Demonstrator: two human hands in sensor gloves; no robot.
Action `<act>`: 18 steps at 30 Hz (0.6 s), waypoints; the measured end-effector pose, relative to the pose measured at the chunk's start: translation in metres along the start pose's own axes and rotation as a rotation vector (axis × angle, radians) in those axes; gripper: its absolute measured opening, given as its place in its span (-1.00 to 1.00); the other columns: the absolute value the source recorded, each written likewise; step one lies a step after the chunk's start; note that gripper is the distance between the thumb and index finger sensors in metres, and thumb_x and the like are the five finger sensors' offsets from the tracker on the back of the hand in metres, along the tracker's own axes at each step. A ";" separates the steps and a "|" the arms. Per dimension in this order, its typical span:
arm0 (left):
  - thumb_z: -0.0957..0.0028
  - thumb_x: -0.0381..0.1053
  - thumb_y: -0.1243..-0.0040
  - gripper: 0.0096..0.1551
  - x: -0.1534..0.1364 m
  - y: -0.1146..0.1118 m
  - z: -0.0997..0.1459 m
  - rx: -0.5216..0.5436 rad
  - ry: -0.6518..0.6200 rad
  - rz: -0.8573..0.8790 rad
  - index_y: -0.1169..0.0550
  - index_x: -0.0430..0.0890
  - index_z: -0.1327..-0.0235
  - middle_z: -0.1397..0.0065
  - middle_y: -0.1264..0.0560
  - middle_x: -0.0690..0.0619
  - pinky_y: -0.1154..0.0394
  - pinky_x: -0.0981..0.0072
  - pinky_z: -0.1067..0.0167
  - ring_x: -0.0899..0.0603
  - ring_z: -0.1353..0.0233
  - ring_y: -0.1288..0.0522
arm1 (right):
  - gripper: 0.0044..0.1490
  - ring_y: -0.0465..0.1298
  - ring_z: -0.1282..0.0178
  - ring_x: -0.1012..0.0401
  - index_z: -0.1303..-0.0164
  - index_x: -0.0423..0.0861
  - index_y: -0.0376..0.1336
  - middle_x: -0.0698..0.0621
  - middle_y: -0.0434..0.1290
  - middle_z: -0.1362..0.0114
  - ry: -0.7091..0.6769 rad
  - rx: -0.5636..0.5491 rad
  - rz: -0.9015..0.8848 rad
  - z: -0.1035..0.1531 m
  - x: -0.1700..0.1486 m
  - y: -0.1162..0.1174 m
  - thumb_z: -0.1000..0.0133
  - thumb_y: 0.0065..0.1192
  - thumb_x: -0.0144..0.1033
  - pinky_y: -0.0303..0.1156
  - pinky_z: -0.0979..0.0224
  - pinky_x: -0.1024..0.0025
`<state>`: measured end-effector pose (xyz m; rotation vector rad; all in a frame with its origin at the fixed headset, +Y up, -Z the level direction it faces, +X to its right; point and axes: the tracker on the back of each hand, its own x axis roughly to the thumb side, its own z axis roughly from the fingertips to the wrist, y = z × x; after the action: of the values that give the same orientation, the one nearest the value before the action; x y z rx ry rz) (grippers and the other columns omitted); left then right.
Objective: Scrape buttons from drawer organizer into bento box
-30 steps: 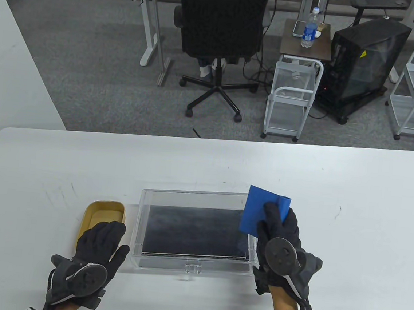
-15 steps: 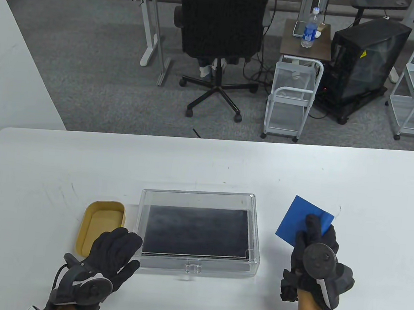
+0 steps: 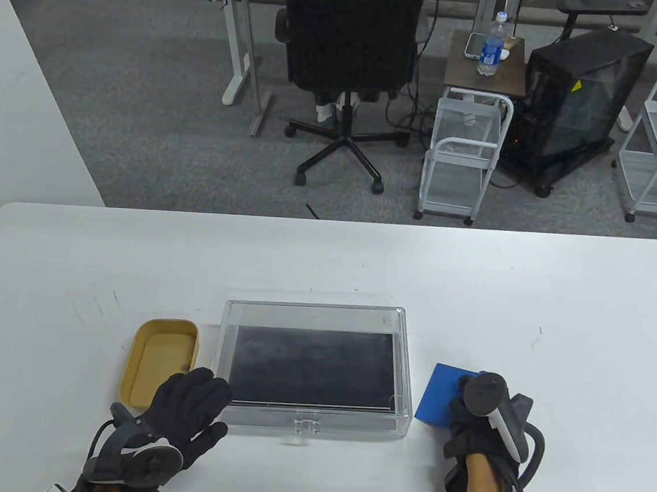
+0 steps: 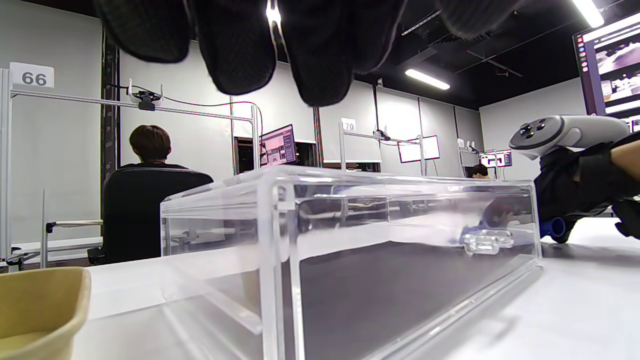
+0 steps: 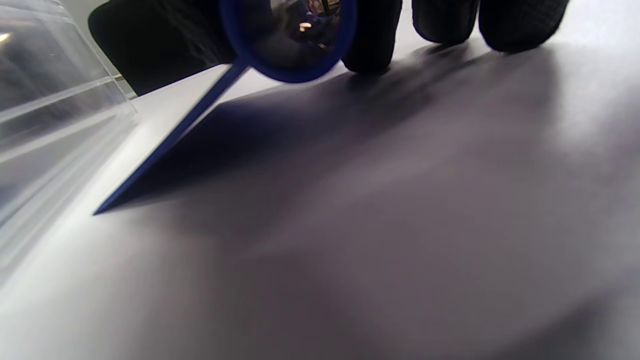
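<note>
On the table (image 3: 327, 257): organizer (image 3: 314, 366) between bento (image 3: 160, 357) and scraper (image 3: 436, 394).
Left hand (image 3: 188, 409), fingers spread, empty, overlaps the organizer's near-left corner; right hand (image 3: 482, 429) grips the scraper.

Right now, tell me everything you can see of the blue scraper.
The blue scraper is a thin, flat, plastic-looking sheet with a rolled tubular handle along one edge, seen end-on as a ring in the right wrist view. It sits just right of the clear drawer organizer, not visibly touching it, slanted so one corner meets the white table while the handle edge is raised. The right hand holds it by the handle. No buttons show on it.
</note>
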<state>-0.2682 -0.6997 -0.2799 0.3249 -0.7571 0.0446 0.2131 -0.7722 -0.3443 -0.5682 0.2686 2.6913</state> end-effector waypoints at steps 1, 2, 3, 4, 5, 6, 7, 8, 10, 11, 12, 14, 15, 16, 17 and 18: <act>-0.25 0.24 0.13 -0.31 0.000 0.000 0.000 0.000 -0.002 0.001 -0.29 -0.03 -0.60 -0.60 -0.40 -0.03 -0.33 -0.37 -0.40 -0.39 -0.58 -0.41 | -0.34 0.07 -0.61 -0.38 -0.55 0.18 0.00 -0.33 0.18 -0.62 -0.007 -0.010 0.029 -0.001 0.001 0.001 -0.24 0.12 -0.12 0.22 -0.47 -0.36; -0.25 0.24 0.14 -0.31 0.000 0.000 0.000 -0.001 -0.004 0.002 -0.29 -0.03 -0.60 -0.60 -0.40 -0.02 -0.33 -0.37 -0.40 -0.39 -0.58 -0.41 | -0.34 0.07 -0.61 -0.38 -0.55 0.18 0.00 -0.34 0.17 -0.62 -0.007 -0.012 0.043 -0.001 0.002 0.002 -0.24 0.11 -0.13 0.22 -0.47 -0.36; -0.25 0.24 0.13 -0.31 0.001 -0.001 0.000 -0.001 -0.005 0.003 -0.29 -0.03 -0.60 -0.60 -0.40 -0.02 -0.33 -0.37 -0.40 -0.38 -0.58 -0.41 | -0.35 0.07 -0.60 -0.38 -0.55 0.17 0.01 -0.36 0.17 -0.61 0.000 -0.019 0.063 -0.002 0.003 0.004 -0.24 0.11 -0.14 0.22 -0.47 -0.37; -0.25 0.24 0.14 -0.31 0.001 -0.001 0.000 -0.002 -0.006 0.004 -0.29 -0.03 -0.60 -0.60 -0.40 -0.03 -0.33 -0.37 -0.40 -0.38 -0.58 -0.41 | -0.35 0.07 -0.60 -0.39 -0.54 0.16 0.02 -0.38 0.15 -0.61 0.003 -0.024 0.082 -0.002 0.004 0.005 -0.24 0.12 -0.15 0.21 -0.47 -0.37; -0.25 0.24 0.13 -0.31 0.001 -0.001 0.000 -0.002 -0.006 0.004 -0.29 -0.03 -0.60 -0.60 -0.40 -0.03 -0.33 -0.37 -0.40 -0.39 -0.58 -0.41 | -0.35 0.07 -0.59 -0.39 -0.54 0.16 0.02 -0.39 0.15 -0.60 0.001 -0.029 0.104 -0.002 0.005 0.006 -0.24 0.12 -0.15 0.21 -0.47 -0.37; -0.25 0.24 0.14 -0.31 0.001 -0.001 0.000 -0.001 -0.006 0.004 -0.29 -0.03 -0.60 -0.60 -0.40 -0.03 -0.33 -0.37 -0.41 -0.38 -0.58 -0.41 | -0.35 0.07 -0.59 -0.40 -0.54 0.15 0.02 -0.40 0.15 -0.60 -0.001 -0.034 0.110 -0.002 0.005 0.007 -0.24 0.12 -0.16 0.21 -0.47 -0.37; -0.25 0.24 0.13 -0.31 0.001 -0.001 0.000 0.000 -0.005 0.004 -0.29 -0.02 -0.60 -0.60 -0.40 -0.02 -0.33 -0.37 -0.40 -0.38 -0.58 -0.41 | -0.35 0.06 -0.59 -0.40 -0.54 0.15 0.03 -0.41 0.15 -0.59 0.002 -0.035 0.112 -0.002 0.006 0.007 -0.24 0.12 -0.16 0.20 -0.47 -0.38; -0.25 0.24 0.14 -0.31 0.001 -0.001 0.000 0.001 -0.005 0.003 -0.29 -0.03 -0.60 -0.60 -0.40 -0.02 -0.33 -0.37 -0.41 -0.38 -0.58 -0.41 | -0.36 0.06 -0.59 -0.41 -0.54 0.15 0.03 -0.41 0.14 -0.59 0.003 -0.034 0.113 -0.002 0.006 0.007 -0.24 0.12 -0.16 0.20 -0.47 -0.38; -0.25 0.24 0.13 -0.31 0.001 -0.001 0.000 0.001 -0.003 0.001 -0.29 -0.02 -0.60 -0.60 -0.40 -0.02 -0.33 -0.37 -0.41 -0.38 -0.58 -0.41 | -0.36 0.06 -0.59 -0.41 -0.54 0.14 0.04 -0.42 0.14 -0.59 0.012 -0.037 0.106 -0.002 0.006 0.006 -0.24 0.12 -0.16 0.21 -0.47 -0.37; -0.25 0.24 0.14 -0.31 0.001 -0.001 0.000 0.001 -0.003 0.002 -0.29 -0.02 -0.60 -0.60 -0.40 -0.03 -0.33 -0.37 -0.41 -0.38 -0.58 -0.41 | -0.36 0.05 -0.58 -0.42 -0.54 0.14 0.05 -0.43 0.13 -0.59 0.017 -0.038 0.101 -0.001 0.005 0.006 -0.24 0.13 -0.16 0.20 -0.47 -0.38; -0.25 0.24 0.14 -0.31 0.001 -0.001 0.000 0.001 -0.003 0.003 -0.29 -0.02 -0.60 -0.60 -0.40 -0.02 -0.33 -0.37 -0.41 -0.38 -0.58 -0.41 | -0.36 0.04 -0.58 -0.44 -0.54 0.12 0.07 -0.45 0.11 -0.60 0.024 -0.041 0.103 -0.001 0.004 0.006 -0.24 0.14 -0.16 0.20 -0.47 -0.38; -0.25 0.24 0.13 -0.31 0.001 -0.001 0.000 -0.001 -0.004 0.004 -0.29 -0.03 -0.60 -0.60 -0.40 -0.02 -0.33 -0.37 -0.41 -0.38 -0.58 -0.41 | -0.37 0.03 -0.58 -0.44 -0.54 0.11 0.08 -0.46 0.08 -0.60 0.024 -0.042 0.106 -0.001 0.003 0.004 -0.24 0.13 -0.15 0.20 -0.47 -0.38; -0.25 0.24 0.13 -0.31 0.001 -0.001 0.000 -0.001 -0.004 0.004 -0.29 -0.02 -0.60 -0.59 -0.41 -0.02 -0.33 -0.37 -0.40 -0.38 -0.58 -0.41 | -0.37 0.02 -0.58 -0.45 -0.54 0.09 0.09 -0.46 0.07 -0.61 0.030 -0.053 0.084 0.000 0.002 0.001 -0.23 0.13 -0.15 0.20 -0.46 -0.38; -0.25 0.24 0.14 -0.31 0.001 -0.001 0.000 -0.001 -0.005 0.005 -0.29 -0.02 -0.60 -0.60 -0.40 -0.03 -0.33 -0.37 -0.41 -0.38 -0.58 -0.41 | -0.37 0.02 -0.57 -0.45 -0.53 0.09 0.10 -0.46 0.06 -0.61 0.031 -0.069 0.067 0.001 0.002 -0.002 -0.23 0.13 -0.14 0.20 -0.46 -0.38; -0.25 0.24 0.14 -0.31 0.001 -0.001 0.000 -0.001 -0.005 0.004 -0.29 -0.02 -0.60 -0.60 -0.40 -0.02 -0.33 -0.37 -0.41 -0.38 -0.58 -0.41 | -0.37 0.04 -0.57 -0.44 -0.53 0.08 0.10 -0.45 0.07 -0.61 0.029 -0.092 0.055 0.003 0.003 -0.005 -0.23 0.13 -0.14 0.21 -0.46 -0.37; -0.25 0.24 0.13 -0.31 0.001 -0.001 0.000 -0.001 -0.004 0.004 -0.29 -0.02 -0.59 -0.59 -0.40 -0.02 -0.33 -0.37 -0.40 -0.38 -0.58 -0.41 | -0.36 0.04 -0.57 -0.44 -0.53 0.08 0.10 -0.44 0.08 -0.60 0.022 -0.142 0.038 0.006 0.005 -0.011 -0.23 0.14 -0.13 0.22 -0.46 -0.37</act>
<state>-0.2677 -0.7010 -0.2798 0.3225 -0.7617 0.0473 0.2109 -0.7589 -0.3418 -0.6397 0.0959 2.7582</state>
